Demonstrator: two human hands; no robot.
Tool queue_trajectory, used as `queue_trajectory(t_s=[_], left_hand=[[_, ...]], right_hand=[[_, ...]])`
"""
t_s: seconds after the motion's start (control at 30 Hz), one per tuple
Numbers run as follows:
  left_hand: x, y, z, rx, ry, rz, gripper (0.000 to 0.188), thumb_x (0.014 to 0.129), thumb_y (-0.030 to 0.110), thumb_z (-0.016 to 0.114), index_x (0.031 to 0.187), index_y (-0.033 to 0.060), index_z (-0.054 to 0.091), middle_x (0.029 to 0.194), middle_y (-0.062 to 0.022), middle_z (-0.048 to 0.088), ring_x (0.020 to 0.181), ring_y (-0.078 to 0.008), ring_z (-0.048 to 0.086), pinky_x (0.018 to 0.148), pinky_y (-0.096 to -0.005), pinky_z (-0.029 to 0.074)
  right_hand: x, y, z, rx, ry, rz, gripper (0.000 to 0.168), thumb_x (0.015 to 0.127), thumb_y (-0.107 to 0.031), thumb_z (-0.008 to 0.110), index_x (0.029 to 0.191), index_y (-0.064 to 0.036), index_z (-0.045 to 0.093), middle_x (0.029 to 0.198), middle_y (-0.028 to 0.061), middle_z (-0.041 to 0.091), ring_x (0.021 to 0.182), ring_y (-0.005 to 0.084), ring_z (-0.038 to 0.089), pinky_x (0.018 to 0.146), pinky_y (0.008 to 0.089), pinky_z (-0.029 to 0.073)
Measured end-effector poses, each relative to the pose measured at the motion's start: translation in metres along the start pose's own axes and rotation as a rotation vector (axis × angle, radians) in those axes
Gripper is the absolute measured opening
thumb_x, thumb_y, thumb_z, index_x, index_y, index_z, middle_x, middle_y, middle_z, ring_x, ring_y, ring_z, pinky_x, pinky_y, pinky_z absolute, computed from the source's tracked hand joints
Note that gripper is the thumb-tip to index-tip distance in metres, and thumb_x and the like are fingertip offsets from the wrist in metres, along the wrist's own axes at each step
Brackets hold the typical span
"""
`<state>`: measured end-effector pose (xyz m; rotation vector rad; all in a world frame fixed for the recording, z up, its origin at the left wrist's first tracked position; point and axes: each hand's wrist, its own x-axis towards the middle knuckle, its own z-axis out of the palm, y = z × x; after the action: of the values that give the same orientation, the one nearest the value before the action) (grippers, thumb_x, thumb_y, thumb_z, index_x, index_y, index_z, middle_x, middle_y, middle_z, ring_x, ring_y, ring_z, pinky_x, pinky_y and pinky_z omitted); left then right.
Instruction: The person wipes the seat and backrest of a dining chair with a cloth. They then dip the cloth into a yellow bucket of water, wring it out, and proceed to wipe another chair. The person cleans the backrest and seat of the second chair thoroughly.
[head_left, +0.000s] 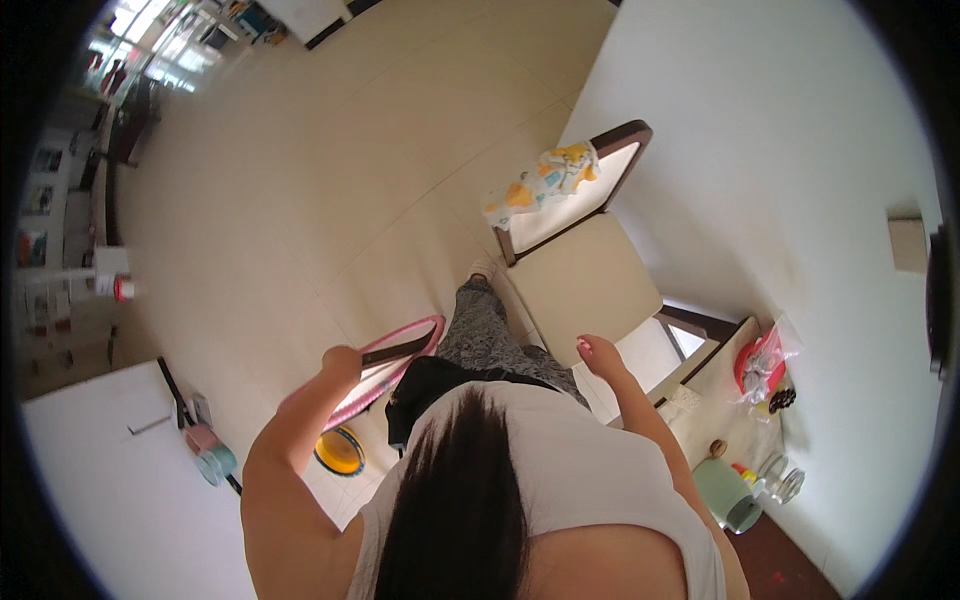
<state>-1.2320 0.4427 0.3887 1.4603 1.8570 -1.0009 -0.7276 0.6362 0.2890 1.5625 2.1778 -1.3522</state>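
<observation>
My left hand (342, 365) is closed around the end of a dark brown bar (398, 349). The bar crosses a large pink-rimmed object (427, 330) with a pale inner surface, held at my left side; its exact kind is unclear. My right hand (598, 357) hangs by the cream seat (585, 281) of a brown-framed chair, fingers curled. Pink shows at its fingertips, and no held object can be made out. Over the chair's backrest (626, 169) hangs a white cloth (544, 184) with yellow and blue patterns.
A cream table (682, 427) along the white wall (735, 150) bears a red bowl (750, 367) with a plastic bag, a green container (724, 487) and a glass jar (784, 478). A yellow basin (341, 451) is low at my left. White furniture (127, 457) stands farther left.
</observation>
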Motion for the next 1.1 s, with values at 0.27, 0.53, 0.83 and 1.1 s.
queue_trajectory(t_s=[0.27,0.53,0.83,1.1], left_hand=[[-0.005,-0.014,0.006,0.051,-0.095,0.010,0.023,0.076,0.023,0.061,0.087,0.0062,0.071,0.089,-0.0150,0.069,0.087,-0.0306,0.067,0.075,-0.0417,0.054],[0.004,-0.009,-0.017,0.050,-0.129,0.148,0.024,0.077,0.019,0.055,0.087,0.0029,0.069,0.085,-0.0188,0.068,0.085,-0.0334,0.067,0.074,-0.0429,0.053],[0.021,-0.035,0.000,0.070,-0.229,0.147,0.031,0.079,0.030,0.055,0.091,0.0045,0.069,0.091,-0.0200,0.068,0.090,-0.0348,0.066,0.076,-0.0437,0.053],[-0.008,-0.028,-0.044,0.046,-0.214,0.126,0.037,0.079,0.031,0.060,0.107,0.0082,0.059,0.084,-0.0172,0.067,0.081,-0.0366,0.065,0.072,-0.0480,0.052]], right_hand=[[0.000,0.051,0.015,0.034,0.128,0.111,0.028,0.086,-0.026,0.051,0.103,-0.007,0.063,0.093,0.0170,0.066,0.089,0.0342,0.063,0.077,0.0428,0.050],[0.019,0.005,0.004,0.139,0.200,0.063,0.028,0.088,-0.025,0.049,0.102,-0.006,0.063,0.091,0.0166,0.065,0.088,0.0355,0.062,0.077,0.0436,0.049],[0.047,0.004,0.006,0.160,0.226,0.049,0.028,0.087,-0.024,0.052,0.106,-0.005,0.063,0.096,0.0175,0.065,0.091,0.0343,0.062,0.079,0.0418,0.049],[0.101,-0.053,-0.018,0.439,0.618,-0.091,0.034,0.086,-0.016,0.060,0.118,-0.006,0.057,0.110,0.0149,0.062,0.097,0.0306,0.062,0.085,0.0380,0.050]])
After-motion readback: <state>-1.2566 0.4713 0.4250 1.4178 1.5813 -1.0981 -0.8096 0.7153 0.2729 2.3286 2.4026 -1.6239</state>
